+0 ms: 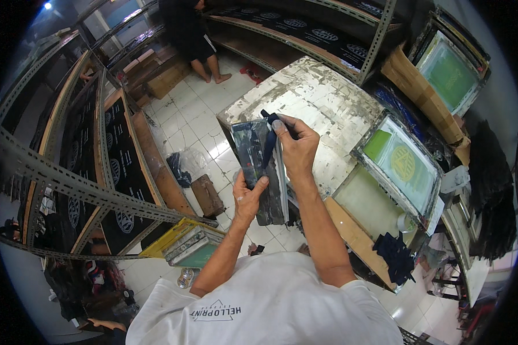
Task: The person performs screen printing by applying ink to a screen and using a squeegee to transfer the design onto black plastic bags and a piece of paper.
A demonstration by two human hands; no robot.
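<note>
A flat, dark, ink-smeared panel [251, 150] with a pale right edge stands at a slant in front of my body; it may be a printing screen seen from its side. My left hand [247, 198] grips it low on the left, with the thumb across its face. In my right hand [299, 148] a bunched navy cloth [269, 150] is pinched between thumb and fingers, pressed along the panel's upper right edge. Some of the cloth hangs down the panel. The far fingers of my left hand are hidden behind the panel.
A worn, pale-topped table [311, 103] stands just beyond. At its right lies a printing screen [402, 164] with green mesh, near a dark cloth [394, 257]. Metal racks [112, 195] with printed black fabric line the left. Another person [193, 40] stands at the back.
</note>
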